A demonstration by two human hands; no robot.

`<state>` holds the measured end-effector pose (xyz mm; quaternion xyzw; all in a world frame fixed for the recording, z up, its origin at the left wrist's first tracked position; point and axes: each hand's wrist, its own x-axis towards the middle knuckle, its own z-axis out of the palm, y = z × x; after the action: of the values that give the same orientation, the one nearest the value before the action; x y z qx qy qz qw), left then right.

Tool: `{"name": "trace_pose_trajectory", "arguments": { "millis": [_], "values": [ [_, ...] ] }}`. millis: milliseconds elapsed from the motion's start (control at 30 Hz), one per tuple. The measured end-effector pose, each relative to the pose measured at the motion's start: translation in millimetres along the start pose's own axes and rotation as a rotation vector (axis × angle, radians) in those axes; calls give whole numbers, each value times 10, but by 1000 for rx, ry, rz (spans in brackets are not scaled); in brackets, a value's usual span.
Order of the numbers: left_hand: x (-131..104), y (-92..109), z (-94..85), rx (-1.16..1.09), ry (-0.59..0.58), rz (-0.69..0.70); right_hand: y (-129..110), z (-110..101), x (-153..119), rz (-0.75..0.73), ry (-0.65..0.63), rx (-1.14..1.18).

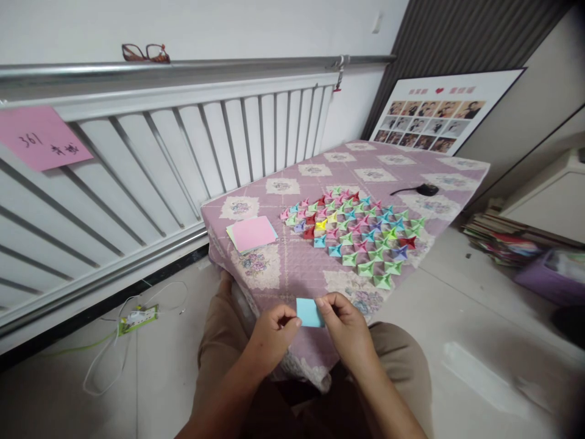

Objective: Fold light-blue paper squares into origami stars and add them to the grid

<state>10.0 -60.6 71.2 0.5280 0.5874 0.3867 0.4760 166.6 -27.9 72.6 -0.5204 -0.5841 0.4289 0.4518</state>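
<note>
1. We see one small piece of light blue paper [309, 313], roughly square, its edges straight.
2. Its plain face is turned up toward us, fairly flat; we cannot count its layers.
3. We hold it by its lower left corner and right side, at the tablecloth's [295, 268] near end.

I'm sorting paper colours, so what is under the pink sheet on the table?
Beneath the pink sheet, edges of pale green paper and light blue paper stick out, over the tablecloth. The rest is covered, so I can't count sheets.
</note>
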Motion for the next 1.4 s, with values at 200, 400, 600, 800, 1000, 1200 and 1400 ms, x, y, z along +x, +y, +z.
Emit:
{"name": "trace_pose_trajectory", "arguments": {
  "millis": [200, 400, 600, 800, 1000, 1200, 1400],
  "values": [
    [-8, -58, -7, -1, 1, 38, 58, 37, 1, 20, 6, 62],
    [9, -92, -4, -71, -42, -1, 83, 64, 7, 51, 2, 97],
    [26, -139, 52, -95, -116, -11, 99, 72, 3, 73, -3, 126],
    [68, -177, 44, -221, -14, -98, 181, 36, 3, 127, -64, 178],
    [263, -208, 5, -170, 76, -33, 231, -9, -35, 180, -173, 71],
    [544, -264, 58, -92, -55, -58, 380, -23, -149, 199, -223, -8],
    [797, -366, 115, 361, -357, -27, 649, -199, -186, 53, -80, -233]
  ]
}}
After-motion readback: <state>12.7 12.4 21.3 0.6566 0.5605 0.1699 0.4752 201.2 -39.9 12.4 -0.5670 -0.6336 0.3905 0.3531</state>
